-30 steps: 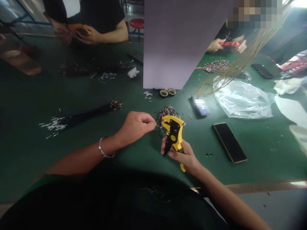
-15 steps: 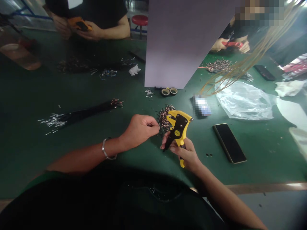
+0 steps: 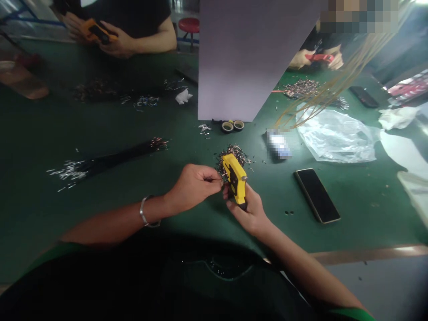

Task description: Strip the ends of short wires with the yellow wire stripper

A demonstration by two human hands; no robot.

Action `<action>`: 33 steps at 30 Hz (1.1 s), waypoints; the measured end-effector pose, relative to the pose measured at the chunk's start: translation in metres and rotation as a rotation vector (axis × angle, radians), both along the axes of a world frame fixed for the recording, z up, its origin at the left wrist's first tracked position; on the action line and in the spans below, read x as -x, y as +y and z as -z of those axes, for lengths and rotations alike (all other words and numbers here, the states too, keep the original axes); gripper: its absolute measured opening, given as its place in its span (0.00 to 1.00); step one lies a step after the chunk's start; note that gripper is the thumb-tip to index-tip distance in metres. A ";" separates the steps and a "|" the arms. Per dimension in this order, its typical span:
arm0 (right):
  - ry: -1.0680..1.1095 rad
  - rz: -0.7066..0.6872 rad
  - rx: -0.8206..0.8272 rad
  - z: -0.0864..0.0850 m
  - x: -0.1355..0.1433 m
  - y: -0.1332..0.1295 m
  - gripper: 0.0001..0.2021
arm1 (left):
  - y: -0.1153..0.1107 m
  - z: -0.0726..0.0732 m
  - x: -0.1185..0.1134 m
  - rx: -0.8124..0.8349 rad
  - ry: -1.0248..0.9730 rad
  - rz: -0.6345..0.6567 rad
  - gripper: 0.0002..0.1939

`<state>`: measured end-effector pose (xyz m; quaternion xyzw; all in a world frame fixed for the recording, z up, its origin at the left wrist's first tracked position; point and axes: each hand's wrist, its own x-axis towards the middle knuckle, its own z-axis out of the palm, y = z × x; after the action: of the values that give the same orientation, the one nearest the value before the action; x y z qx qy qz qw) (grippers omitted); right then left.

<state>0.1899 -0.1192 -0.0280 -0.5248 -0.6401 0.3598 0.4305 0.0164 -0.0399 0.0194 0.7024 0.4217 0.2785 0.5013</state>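
My right hand (image 3: 250, 210) is wrapped round a yellow and black hand tool (image 3: 236, 178), whose head points up and to the left. Just left of it, my left hand (image 3: 197, 185) is closed in a pinch, fingertips close to the tool's jaws; whatever lies between them is too small to make out. Behind the tool is a pile of short copper-coloured wire pieces (image 3: 238, 153). A bundle of dark wires (image 3: 117, 159) with silvery and coppery ends lies at the left on the green table (image 3: 133, 249).
A black phone (image 3: 317, 196) lies to the right, with a clear plastic bag (image 3: 337, 136) behind it. Two tape rolls (image 3: 228, 127) stand near a pale upright panel (image 3: 237, 58). Across the table, one person's hands hold an orange tool (image 3: 96, 32), another's a red tool (image 3: 320, 58).
The yellow tool has turned and shifted left, its handles now mostly hidden by my right hand. My left hand stays pinched close by. The orange tool across the table has tilted.
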 end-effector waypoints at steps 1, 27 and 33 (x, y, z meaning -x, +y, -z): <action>-0.074 0.022 -0.059 0.001 -0.001 0.000 0.10 | 0.000 -0.001 0.000 -0.002 -0.006 -0.001 0.08; -0.402 0.170 -0.339 0.010 -0.006 -0.004 0.21 | 0.004 -0.003 -0.004 0.071 -0.082 0.094 0.05; -0.456 0.186 -0.367 0.011 -0.005 -0.005 0.18 | 0.003 -0.004 -0.003 0.061 -0.063 0.103 0.09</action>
<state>0.1953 -0.1242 -0.0394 -0.5621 -0.7235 0.0702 0.3945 0.0194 -0.0366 0.0230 0.6985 0.3775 0.2613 0.5489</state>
